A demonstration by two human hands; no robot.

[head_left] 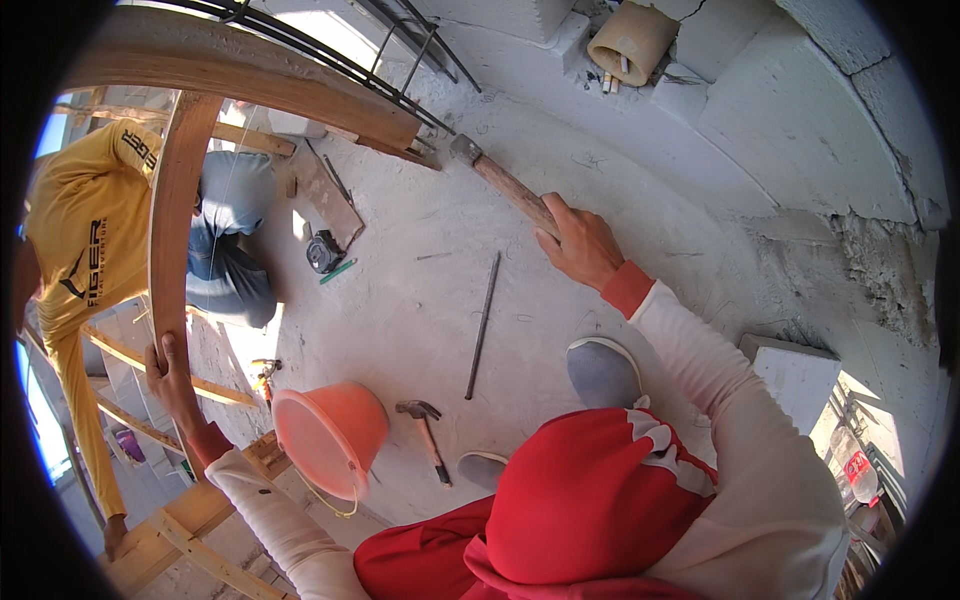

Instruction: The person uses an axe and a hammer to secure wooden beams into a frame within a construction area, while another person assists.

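Note:
My right hand is wrapped round the wooden handle of a hammer. Its dark metal head is close to the end of a thick wooden beam, with a small gap showing between them. On the left, my left hand grips the lower part of an upright wooden board that reaches up to the beam. Part of its fingers is hidden behind the board. Black steel bars run alongside the beam's far side.
A person in a yellow shirt crouches behind the board. On the concrete floor lie an orange bucket, a claw hammer, a steel rod and a tape measure. Grey block walls curve along the right. A clay-coloured pipe rests there.

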